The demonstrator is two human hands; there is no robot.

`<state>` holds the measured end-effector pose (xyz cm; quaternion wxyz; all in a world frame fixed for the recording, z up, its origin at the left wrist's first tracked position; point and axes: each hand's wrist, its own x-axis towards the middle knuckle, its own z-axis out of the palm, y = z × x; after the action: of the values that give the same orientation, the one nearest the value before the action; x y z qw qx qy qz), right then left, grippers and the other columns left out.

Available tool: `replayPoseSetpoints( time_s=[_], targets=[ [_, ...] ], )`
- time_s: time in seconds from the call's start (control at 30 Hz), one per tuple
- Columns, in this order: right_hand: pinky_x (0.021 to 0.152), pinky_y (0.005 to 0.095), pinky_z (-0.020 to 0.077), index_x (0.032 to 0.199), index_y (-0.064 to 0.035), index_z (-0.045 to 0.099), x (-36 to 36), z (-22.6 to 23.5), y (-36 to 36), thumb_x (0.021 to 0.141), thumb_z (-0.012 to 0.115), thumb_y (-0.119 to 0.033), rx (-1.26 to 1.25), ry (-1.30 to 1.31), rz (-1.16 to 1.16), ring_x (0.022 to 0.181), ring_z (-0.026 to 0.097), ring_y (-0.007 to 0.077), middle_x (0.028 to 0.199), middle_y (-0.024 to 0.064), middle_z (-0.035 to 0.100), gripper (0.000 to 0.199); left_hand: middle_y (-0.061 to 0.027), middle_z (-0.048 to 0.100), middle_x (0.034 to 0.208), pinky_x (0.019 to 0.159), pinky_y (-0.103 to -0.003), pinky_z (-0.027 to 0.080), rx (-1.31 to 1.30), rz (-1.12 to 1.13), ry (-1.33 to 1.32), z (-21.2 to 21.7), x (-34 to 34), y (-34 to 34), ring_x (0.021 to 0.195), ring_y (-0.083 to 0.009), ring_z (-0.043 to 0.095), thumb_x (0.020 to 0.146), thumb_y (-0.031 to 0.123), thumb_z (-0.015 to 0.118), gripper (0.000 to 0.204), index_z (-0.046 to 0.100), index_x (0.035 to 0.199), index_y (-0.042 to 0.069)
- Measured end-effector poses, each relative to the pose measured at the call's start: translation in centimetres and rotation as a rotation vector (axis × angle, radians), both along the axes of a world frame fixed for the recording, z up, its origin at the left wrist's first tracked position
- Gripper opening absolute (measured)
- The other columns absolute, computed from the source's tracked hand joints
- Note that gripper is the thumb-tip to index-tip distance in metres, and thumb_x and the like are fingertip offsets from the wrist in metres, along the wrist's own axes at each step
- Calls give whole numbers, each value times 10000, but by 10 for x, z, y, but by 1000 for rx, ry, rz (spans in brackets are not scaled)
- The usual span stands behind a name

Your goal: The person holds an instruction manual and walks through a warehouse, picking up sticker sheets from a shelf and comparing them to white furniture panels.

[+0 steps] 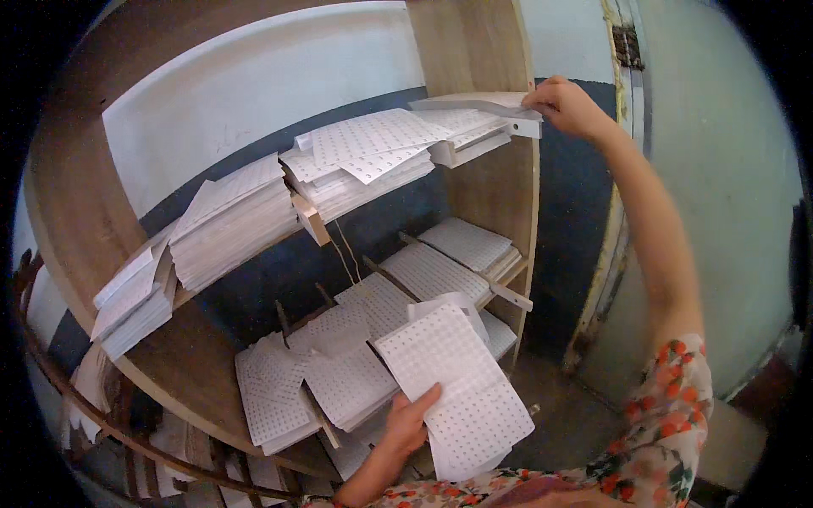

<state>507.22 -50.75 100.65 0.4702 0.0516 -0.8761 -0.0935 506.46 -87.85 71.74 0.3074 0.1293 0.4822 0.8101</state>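
In front of my body, my left hand (410, 423) is closed on a small bundle of printed paper sheets (461, 372), white with rows of small dark marks. The bundle's sheets are fanned unevenly, and a curled sheet shows behind them. My right hand (572, 108) reaches up to the right end of the upper shelf. Its fingers pinch the lifted corner of the top sheet (474, 102) on the rightmost paper stack (478, 125). To the left of that stack, loose sheets (373, 140) lie across another pile.
A wooden shelf unit (495, 186) stands against the wall. More stacks (233, 224) fill its upper shelf, and several piles (445, 271) lie on the lower one. Wooden divider bars (310, 218) jut out at the front. A curved rusty rail (118, 432) runs at lower left.
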Motion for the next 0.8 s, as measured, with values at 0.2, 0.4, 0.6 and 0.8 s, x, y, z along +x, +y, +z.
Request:
replayPoseSetpoints(
  time_s=[0.2, 0.4, 0.6, 0.8],
  targets=[
    [687, 333, 422, 801, -54, 566, 52, -77, -42, 575, 524, -66, 464, 486, -39, 800, 503, 235, 869, 70, 542, 230, -104, 494, 1046, 786, -325, 417, -21, -33, -19, 9, -1, 3, 929, -209, 496, 742, 71, 553, 357, 432, 1067, -13],
    [640, 315, 424, 808, -36, 561, 75, -97, -63, 529, 530, -58, 482, 516, 8, 747, 491, 212, 809, 55, 525, 282, -105, 503, 1029, 784, -343, 417, -39, -74, -25, 4, 1, 10, 921, -220, 501, 738, 70, 554, 352, 438, 1062, -4],
    [643, 333, 415, 797, -31, 555, 86, -120, -56, 524, 539, -58, 446, 482, -17, 742, 491, 217, 808, 66, 527, 275, -105, 506, 1019, 783, -357, 415, -50, -89, 14, 1, 12, 16, 916, -226, 502, 741, 94, 551, 362, 432, 1072, 5],
    [663, 369, 399, 797, -43, 518, 90, -209, -92, 554, 501, 55, 19, 340, 258, 760, 499, 260, 788, 94, 536, 262, -115, 510, 1000, 739, -310, 436, -67, -7, -29, -3, 16, 13, 881, -199, 512, 754, 127, 550, 354, 439, 1049, -34]
  ],
)
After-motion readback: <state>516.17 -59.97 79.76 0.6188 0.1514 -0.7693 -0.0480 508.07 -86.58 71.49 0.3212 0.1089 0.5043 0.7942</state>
